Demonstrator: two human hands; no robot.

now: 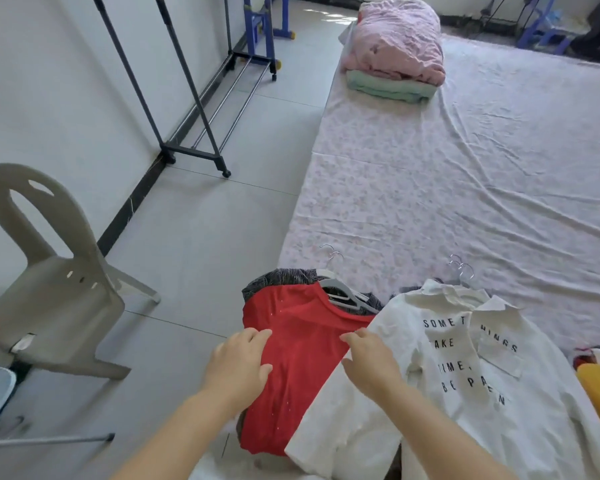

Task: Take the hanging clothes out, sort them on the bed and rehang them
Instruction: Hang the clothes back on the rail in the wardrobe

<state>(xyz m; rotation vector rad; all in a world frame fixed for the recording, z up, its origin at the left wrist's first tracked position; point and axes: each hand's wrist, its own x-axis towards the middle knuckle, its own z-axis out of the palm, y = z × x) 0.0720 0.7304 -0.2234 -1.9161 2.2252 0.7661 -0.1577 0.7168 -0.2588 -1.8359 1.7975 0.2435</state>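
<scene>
One wide camera rides on the person's head, looking forward and down along the bed (465,202); the left hand (238,367) and right hand (371,365) sit very near, at the bottom edge; the clothes rack (191,153) stands off left; folded bedding (395,46) lies farthest, up top.

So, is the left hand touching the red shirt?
Touching. In the head view the left hand lies with straight fingers on the red shirt at its left edge.

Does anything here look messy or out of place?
Nothing serious stands out. The white shirt lies partly over the red shirt, and the bed sheet is creased.
</scene>
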